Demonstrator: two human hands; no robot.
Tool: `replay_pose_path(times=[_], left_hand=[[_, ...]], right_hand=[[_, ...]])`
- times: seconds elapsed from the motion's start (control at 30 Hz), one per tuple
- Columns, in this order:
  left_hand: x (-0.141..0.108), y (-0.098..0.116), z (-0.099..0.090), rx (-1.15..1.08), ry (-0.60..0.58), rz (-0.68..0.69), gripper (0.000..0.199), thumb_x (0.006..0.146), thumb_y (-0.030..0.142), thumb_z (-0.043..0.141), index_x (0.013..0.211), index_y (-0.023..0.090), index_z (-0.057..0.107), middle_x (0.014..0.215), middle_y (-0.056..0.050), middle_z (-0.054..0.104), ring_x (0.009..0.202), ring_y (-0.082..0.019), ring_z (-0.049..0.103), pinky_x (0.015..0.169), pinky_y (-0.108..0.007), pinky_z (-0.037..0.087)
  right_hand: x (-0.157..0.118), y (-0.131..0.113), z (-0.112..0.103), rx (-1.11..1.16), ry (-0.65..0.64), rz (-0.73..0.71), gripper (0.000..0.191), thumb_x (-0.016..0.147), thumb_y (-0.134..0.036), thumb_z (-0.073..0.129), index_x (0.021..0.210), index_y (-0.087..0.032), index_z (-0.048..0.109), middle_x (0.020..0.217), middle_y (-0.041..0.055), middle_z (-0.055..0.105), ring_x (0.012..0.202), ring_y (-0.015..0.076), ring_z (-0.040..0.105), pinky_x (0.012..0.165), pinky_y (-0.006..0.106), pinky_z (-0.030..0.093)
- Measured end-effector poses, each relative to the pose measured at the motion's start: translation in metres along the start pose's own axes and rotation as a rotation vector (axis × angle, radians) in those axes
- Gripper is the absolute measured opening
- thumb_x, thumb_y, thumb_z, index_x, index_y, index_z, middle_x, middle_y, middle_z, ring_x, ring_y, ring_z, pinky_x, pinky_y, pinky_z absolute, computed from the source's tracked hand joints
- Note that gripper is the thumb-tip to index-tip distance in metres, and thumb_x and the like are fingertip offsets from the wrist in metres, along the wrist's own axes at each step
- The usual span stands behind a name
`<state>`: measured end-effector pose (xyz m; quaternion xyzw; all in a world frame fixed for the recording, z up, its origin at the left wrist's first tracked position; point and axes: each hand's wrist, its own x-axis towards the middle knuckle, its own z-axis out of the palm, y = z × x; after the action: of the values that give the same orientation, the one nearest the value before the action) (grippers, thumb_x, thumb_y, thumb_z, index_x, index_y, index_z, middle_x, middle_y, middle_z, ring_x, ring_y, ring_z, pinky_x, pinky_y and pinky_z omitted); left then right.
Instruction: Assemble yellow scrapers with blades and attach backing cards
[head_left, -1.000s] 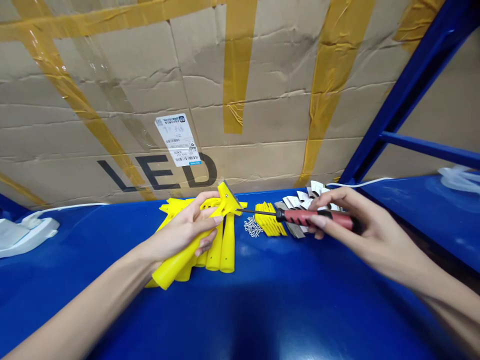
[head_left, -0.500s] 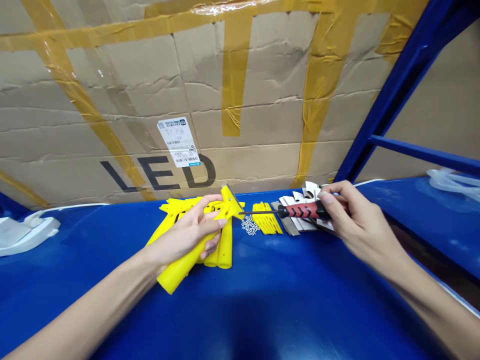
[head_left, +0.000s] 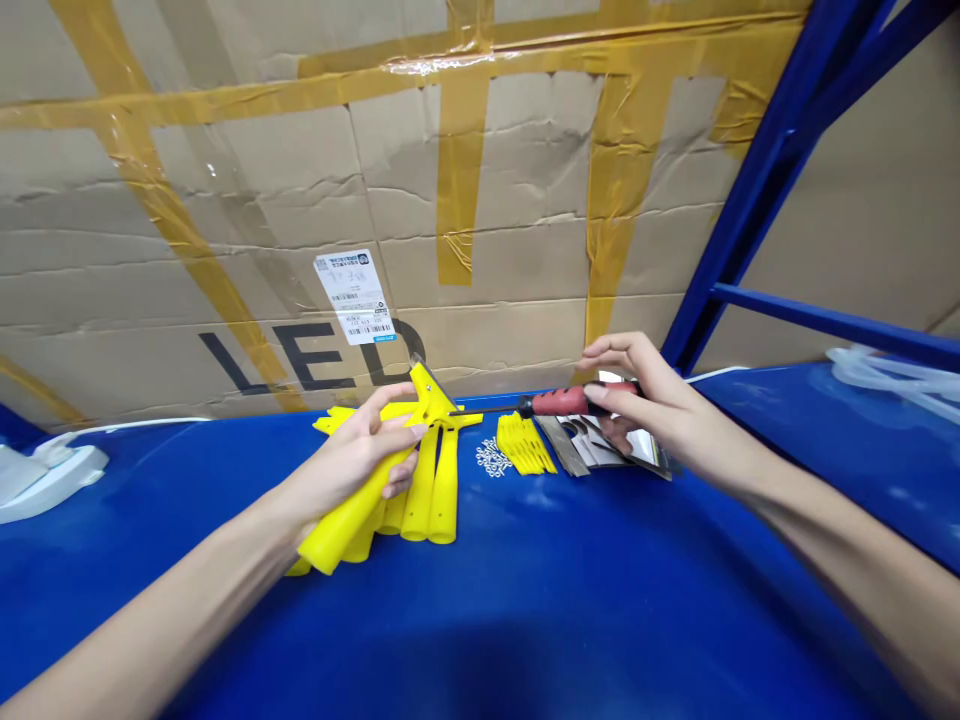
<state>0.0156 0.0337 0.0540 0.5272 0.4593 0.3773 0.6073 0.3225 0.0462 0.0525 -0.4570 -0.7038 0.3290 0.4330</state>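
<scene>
Background: brown carton (head_left: 300,230) with yellow tape, "LED" lettering and a white label (head_left: 356,297); blue metal frame (head_left: 750,200) on the right.
Desk (head_left: 525,590): blue surface, shadowed toward the near edge.
Yellow scraper (head_left: 352,512): in the left hand (head_left: 364,450), fingers closed around its handle, head tilted up toward the carton.
Screwdriver (head_left: 562,402): red-and-black handle in the right hand (head_left: 645,395), thumb against it, upper fingers raised off it; shaft points left, its tip at the scraper head, exact seating too small to tell.
Yellow handles (head_left: 444,490): side by side on the desk, partly behind the left hand.
Metal fasteners (head_left: 491,459): loose cluster between the yellow handles and the small yellow parts (head_left: 525,445).
Blades and white pieces (head_left: 600,445): overlapping, below the right hand.
White device (head_left: 56,480): far left.
</scene>
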Motion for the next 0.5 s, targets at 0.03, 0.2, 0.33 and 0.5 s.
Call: replay_pose_path(times=[0.03,0.2,0.33,0.5], left_hand=[[0.0,0.001,-0.001,-0.006,0.002,-0.003,0.066,0.089,0.03,0.069,0.143,0.024,0.031,0.047,0.008,0.05,0.038,-0.008,0.041,0.043,-0.017,0.03],[0.001,-0.002,-0.001,-0.03,-0.033,0.017,0.067,0.09,0.032,0.069,0.144,0.023,0.031,0.047,0.008,0.049,0.038,-0.008,0.039,0.042,-0.018,0.03],[0.003,-0.007,-0.001,-0.02,-0.047,-0.024,0.072,0.089,0.032,0.069,0.148,0.023,0.029,0.047,0.008,0.05,0.038,-0.008,0.04,0.043,-0.018,0.03],[0.001,-0.005,0.003,-0.038,-0.063,-0.044,0.075,0.09,0.032,0.069,0.15,0.024,0.024,0.047,0.008,0.05,0.037,-0.008,0.04,0.043,-0.018,0.029]], right_hand=[[0.003,-0.001,-0.002,0.074,-0.066,-0.014,0.04,0.09,-0.047,0.064,0.119,-0.028,0.044,0.102,0.0026,0.062,0.057,0.0124,0.055,0.053,0.03,0.05],[0.005,0.002,0.0,-0.041,0.069,-0.071,0.027,0.097,-0.051,0.055,0.102,-0.026,0.047,0.074,-0.0041,0.052,0.048,0.0101,0.047,0.044,0.025,0.04],[-0.002,0.01,-0.001,-0.141,0.066,-0.012,0.032,0.1,-0.055,0.047,0.111,-0.026,0.05,0.07,-0.0035,0.053,0.053,0.0126,0.051,0.048,0.025,0.043],[-0.01,0.014,-0.006,0.078,-0.055,-0.05,0.036,0.094,-0.049,0.061,0.121,-0.028,0.048,0.079,-0.0013,0.059,0.064,0.0151,0.059,0.054,0.026,0.048]])
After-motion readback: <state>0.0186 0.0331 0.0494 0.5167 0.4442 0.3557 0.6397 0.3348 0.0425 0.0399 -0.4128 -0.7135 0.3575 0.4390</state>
